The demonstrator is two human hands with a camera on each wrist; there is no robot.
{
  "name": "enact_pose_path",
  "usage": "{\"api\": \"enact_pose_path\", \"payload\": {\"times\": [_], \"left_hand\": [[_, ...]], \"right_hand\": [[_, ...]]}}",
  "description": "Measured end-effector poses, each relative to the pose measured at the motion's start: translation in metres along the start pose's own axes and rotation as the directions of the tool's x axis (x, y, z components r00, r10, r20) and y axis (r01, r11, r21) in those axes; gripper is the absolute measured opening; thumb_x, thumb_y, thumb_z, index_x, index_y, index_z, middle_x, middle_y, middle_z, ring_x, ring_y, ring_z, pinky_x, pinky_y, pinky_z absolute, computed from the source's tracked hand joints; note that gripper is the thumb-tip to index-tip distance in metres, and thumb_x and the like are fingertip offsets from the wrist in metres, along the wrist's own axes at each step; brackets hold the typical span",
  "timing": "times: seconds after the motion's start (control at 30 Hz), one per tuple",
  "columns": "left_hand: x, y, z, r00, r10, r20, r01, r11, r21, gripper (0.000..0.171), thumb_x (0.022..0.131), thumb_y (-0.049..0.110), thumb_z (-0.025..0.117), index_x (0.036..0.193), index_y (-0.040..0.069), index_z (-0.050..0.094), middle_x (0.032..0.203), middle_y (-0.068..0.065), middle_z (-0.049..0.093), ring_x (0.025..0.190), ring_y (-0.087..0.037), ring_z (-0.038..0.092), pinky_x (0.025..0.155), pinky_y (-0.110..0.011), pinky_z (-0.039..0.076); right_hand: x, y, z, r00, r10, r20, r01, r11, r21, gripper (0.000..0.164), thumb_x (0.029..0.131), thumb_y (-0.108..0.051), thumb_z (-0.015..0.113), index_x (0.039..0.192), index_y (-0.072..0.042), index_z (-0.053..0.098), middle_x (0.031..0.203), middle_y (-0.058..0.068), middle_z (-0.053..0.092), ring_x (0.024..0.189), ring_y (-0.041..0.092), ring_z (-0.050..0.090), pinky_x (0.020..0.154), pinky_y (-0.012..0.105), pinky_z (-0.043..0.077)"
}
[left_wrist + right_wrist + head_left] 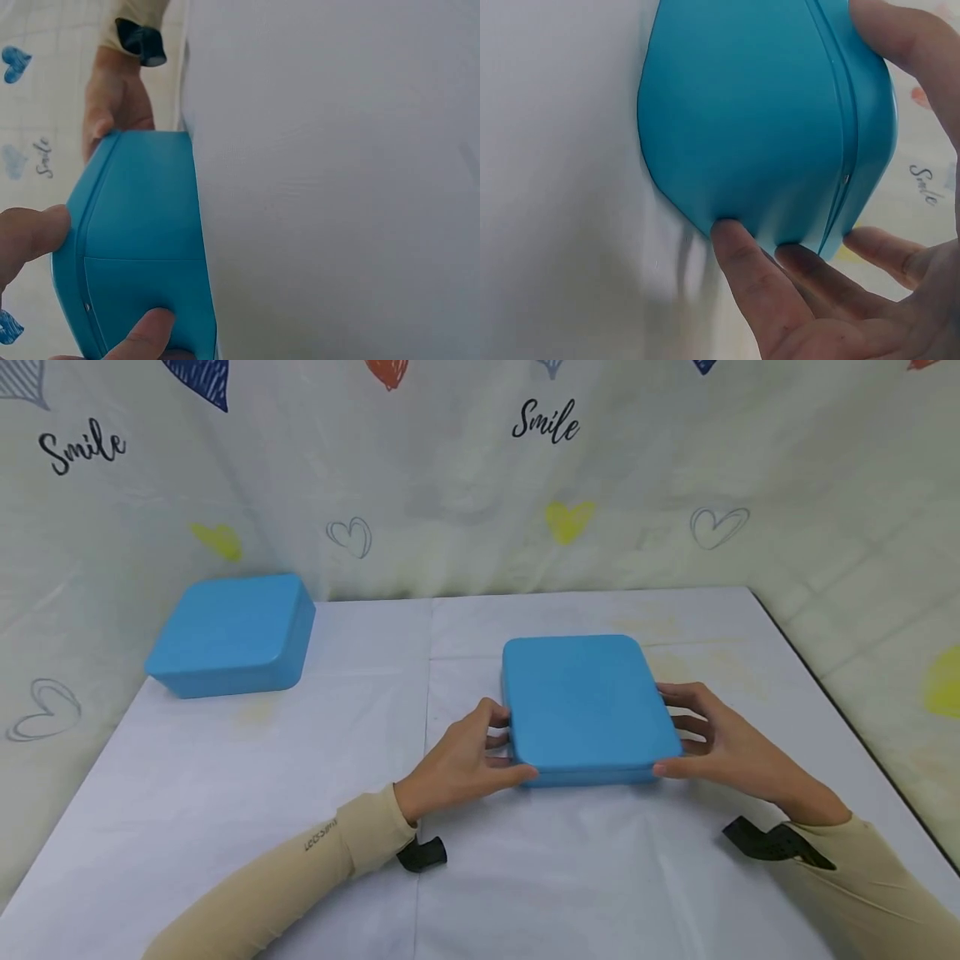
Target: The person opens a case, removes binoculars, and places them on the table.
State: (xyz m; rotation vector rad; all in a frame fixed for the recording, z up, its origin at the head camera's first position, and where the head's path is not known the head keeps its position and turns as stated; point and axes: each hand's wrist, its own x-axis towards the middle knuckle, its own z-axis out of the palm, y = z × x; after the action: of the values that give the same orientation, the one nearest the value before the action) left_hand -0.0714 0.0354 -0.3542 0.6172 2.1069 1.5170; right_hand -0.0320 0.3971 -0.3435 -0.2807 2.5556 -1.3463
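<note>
A blue lidded box (588,702) with rounded corners lies flat on the white-covered table, right of the middle. The left hand (468,756) grips its left side, the thumb at the near left corner and the fingers along the side wall. On the opposite side, the right hand (708,735) holds it with bent fingers, its thumb at the near right corner. A lid seam runs around the blue wall (742,112) in the right wrist view. In the left wrist view, the left hand's fingertips press the lid's edge and the wall (142,195). The lid is on, hiding the inside.
A second blue box (232,631), similar in shape, stands at the table's far left corner. White cloth (360,727) covers the table. Behind it hangs a printed curtain (450,477) with hearts and lettering. The table's right edge (847,718) shows as a dark line.
</note>
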Motion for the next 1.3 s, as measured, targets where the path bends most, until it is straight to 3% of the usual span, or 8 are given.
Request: {"api": "enact_pose_path", "payload": {"times": [0.63, 1.07, 1.2, 1.3], "left_hand": [[0.0, 0.006, 0.007, 0.999, 0.014, 0.038, -0.015, 0.999, 0.032, 0.065, 0.087, 0.021, 0.084, 0.136, 0.004, 0.044, 0.148, -0.013, 0.051, 0.125, -0.029, 0.069, 0.092, -0.025, 0.062], [-0.002, 0.006, 0.009, 0.998, 0.043, 0.056, -0.048, 0.995, 0.09, 0.06, 0.087, 0.024, 0.085, 0.13, 0.007, 0.047, 0.142, -0.011, 0.055, 0.121, -0.023, 0.07, 0.093, -0.024, 0.061], [-0.003, 0.006, 0.009, 0.997, 0.042, 0.065, -0.048, 0.994, 0.098, 0.059, 0.087, 0.025, 0.085, 0.128, 0.007, 0.047, 0.141, -0.01, 0.055, 0.119, -0.022, 0.071, 0.093, -0.022, 0.06], [-0.003, 0.006, 0.007, 0.997, 0.032, 0.067, -0.039, 0.993, 0.115, 0.06, 0.086, 0.029, 0.085, 0.129, 0.008, 0.048, 0.142, -0.009, 0.055, 0.119, -0.021, 0.071, 0.093, -0.022, 0.06]], "right_hand": [[-0.012, 0.01, -0.011, 0.996, -0.088, 0.02, 0.088, 0.996, 0.022, 0.087, 0.087, 0.001, 0.079, 0.157, -0.015, 0.03, 0.159, -0.007, 0.032, 0.128, -0.013, 0.051, 0.094, 0.009, 0.053], [-0.018, 0.011, -0.014, 0.998, -0.059, 0.035, 0.057, 0.997, 0.042, 0.089, 0.086, 0.003, 0.079, 0.158, -0.017, 0.03, 0.158, -0.011, 0.034, 0.128, -0.013, 0.051, 0.094, 0.01, 0.054], [-0.019, 0.012, -0.015, 0.997, -0.07, 0.022, 0.07, 0.998, -0.002, 0.084, 0.088, 0.002, 0.078, 0.157, -0.015, 0.032, 0.156, -0.012, 0.036, 0.126, -0.015, 0.052, 0.094, 0.009, 0.053], [-0.016, 0.011, -0.015, 0.999, -0.042, -0.021, 0.04, 0.996, -0.076, 0.077, 0.092, -0.006, 0.076, 0.156, -0.017, 0.034, 0.155, -0.003, 0.04, 0.122, -0.015, 0.052, 0.091, 0.007, 0.052]]}}
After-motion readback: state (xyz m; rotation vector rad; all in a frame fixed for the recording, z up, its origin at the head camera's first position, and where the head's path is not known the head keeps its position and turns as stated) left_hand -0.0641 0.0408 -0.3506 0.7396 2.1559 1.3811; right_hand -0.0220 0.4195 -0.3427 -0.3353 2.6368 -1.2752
